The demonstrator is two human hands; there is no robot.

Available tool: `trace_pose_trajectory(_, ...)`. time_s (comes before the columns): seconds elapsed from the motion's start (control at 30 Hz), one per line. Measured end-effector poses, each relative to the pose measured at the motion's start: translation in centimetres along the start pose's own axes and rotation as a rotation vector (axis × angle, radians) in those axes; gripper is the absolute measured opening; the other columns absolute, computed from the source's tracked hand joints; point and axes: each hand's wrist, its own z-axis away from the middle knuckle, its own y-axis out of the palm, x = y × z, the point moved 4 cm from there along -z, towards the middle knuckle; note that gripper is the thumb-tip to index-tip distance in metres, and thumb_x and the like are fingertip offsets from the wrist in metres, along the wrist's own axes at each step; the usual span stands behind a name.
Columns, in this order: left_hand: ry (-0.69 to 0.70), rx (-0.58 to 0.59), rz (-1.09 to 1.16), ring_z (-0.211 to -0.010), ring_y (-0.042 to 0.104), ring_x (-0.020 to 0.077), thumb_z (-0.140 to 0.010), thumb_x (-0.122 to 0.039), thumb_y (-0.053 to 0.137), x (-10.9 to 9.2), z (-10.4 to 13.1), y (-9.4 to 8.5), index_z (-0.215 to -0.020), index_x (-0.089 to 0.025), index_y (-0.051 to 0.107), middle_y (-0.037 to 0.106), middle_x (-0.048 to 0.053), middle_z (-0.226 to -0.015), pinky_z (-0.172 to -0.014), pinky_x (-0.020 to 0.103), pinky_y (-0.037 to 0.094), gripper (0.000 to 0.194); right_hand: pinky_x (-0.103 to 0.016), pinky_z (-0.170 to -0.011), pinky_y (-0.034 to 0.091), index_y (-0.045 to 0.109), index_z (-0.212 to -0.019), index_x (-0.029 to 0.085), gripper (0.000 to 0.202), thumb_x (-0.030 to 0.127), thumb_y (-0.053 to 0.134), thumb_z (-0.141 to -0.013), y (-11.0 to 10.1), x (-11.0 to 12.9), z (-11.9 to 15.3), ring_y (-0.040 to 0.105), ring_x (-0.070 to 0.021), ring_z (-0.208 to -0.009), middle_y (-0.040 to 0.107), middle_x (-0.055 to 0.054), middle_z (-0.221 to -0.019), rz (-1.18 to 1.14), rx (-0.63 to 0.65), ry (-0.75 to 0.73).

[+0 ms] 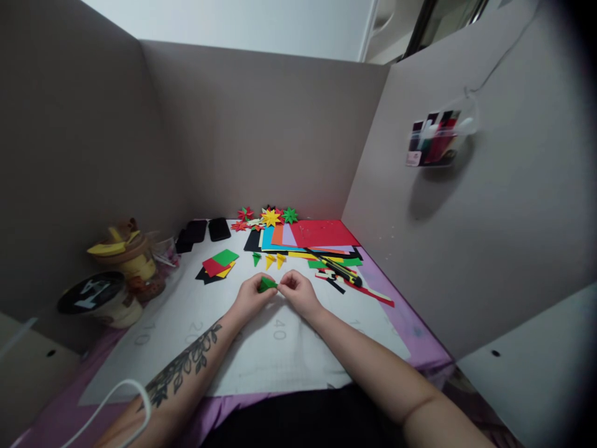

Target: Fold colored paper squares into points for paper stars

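Observation:
Between my hands is a small folded piece of green paper (pixel 267 284), held just above the white mat. The fingers of my left hand (pixel 252 294) are closed around it. My right hand (pixel 300 294) pinches at its right-hand tip; the fingertips hide the exact contact. Just beyond my hands lie a folded green paper piece (pixel 256 259) and two folded yellow paper pieces (pixel 275 261). To the left is a small pile of coloured paper squares (pixel 219 264) in green, red, yellow and black.
Several folded paper stars (pixel 271 217) sit against the back wall. Coloured sheets (pixel 326 233) are stacked at the back right. A yellow-black utility knife (pixel 342 271) rests near paper strips (pixel 338 285). Tubs (pixel 105 298) stand left; a clear holder (pixel 436 140) hangs right.

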Motion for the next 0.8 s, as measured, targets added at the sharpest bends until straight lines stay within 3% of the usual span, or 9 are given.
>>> trace_pose_trajectory(0.57, -0.070, -0.070, 0.096, -0.065, 0.055, 0.0138, -0.067, -0.029, 0.067, 0.6, -0.2, -0.2, -0.076, -0.017, 0.062, 0.063, 0.000, -0.071, -0.061, 0.023, 0.041, 0.015, -0.025, -0.057, 0.042, 0.047, -0.075, 0.020, 0.018, 0.025, 0.063, -0.067, 0.3, -0.3, -0.1, 0.051, -0.0124, -0.057, 0.054, 0.004, -0.065, -0.143, 0.002, 0.050)
trace_pose_trajectory(0.8, -0.100, -0.072, 0.137, -0.060, 0.052, 0.0119, -0.068, -0.030, 0.066, 1.1, -0.1, 0.0, -0.079, -0.017, 0.061, 0.060, -0.002, -0.068, -0.055, 0.021, 0.038, 0.018, -0.025, -0.058, 0.043, 0.044, -0.075, 0.021, 0.022, 0.019, 0.063, -0.065, 0.3, -0.3, 0.0, 0.053, -0.0128, -0.058, 0.057, 0.004, -0.065, -0.170, 0.000, 0.074)
